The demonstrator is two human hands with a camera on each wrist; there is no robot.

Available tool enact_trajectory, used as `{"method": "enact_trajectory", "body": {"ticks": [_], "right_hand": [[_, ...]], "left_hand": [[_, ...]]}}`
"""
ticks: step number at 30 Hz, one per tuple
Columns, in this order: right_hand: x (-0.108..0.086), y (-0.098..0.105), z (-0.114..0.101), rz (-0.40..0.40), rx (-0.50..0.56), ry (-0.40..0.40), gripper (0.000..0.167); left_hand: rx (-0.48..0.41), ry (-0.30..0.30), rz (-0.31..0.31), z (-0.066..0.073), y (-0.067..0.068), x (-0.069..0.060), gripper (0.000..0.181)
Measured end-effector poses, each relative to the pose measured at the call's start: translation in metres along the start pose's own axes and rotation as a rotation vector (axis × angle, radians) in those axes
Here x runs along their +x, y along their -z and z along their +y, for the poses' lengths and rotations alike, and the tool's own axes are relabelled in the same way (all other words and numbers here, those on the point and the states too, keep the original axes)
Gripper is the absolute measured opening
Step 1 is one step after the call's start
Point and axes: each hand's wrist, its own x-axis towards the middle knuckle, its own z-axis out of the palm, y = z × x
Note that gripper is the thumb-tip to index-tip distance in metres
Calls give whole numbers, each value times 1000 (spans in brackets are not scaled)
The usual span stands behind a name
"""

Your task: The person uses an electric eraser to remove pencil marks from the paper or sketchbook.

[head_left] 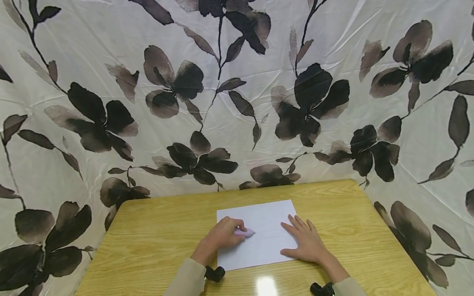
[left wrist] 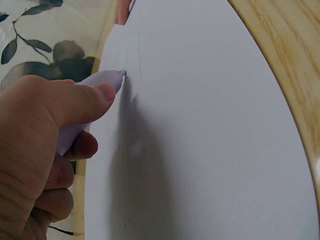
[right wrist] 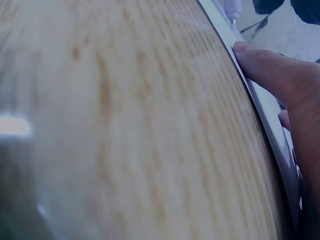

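Note:
A sheet of white paper lies on the wooden table. My left hand holds a plump lilac pen-like tool over its left half. In the left wrist view, the thumb and fingers of the left hand pinch the lilac tool. Its small grey tip points at the paper; whether it touches cannot be told. A thin line and a few tiny dark marks show on the sheet. My right hand rests with spread fingers on the paper's right edge. Its thumb lies along the near edge in the right wrist view.
The yellow wood-grain table stretches out on both sides of the paper. Behind it and at its sides hangs a white cloth with dark floral print. Black wrist devices sit at both cuffs, close to the tabletop.

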Motion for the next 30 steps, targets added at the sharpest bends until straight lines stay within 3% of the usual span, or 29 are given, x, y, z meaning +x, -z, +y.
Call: {"method": "enact_trajectory", "body": {"ticks": [11,24,30], "right_hand": [[0,2,-1,15,2,-1,93],[7,4,-3,24,-3,30,92],[3,6,-6,4,14,8,91]], "left_hand": [[3,-19,-15,3,2,4,11],[14,-2,2,-1,10,3,12],[-14,-8,-36,2,9,2,12]]}}
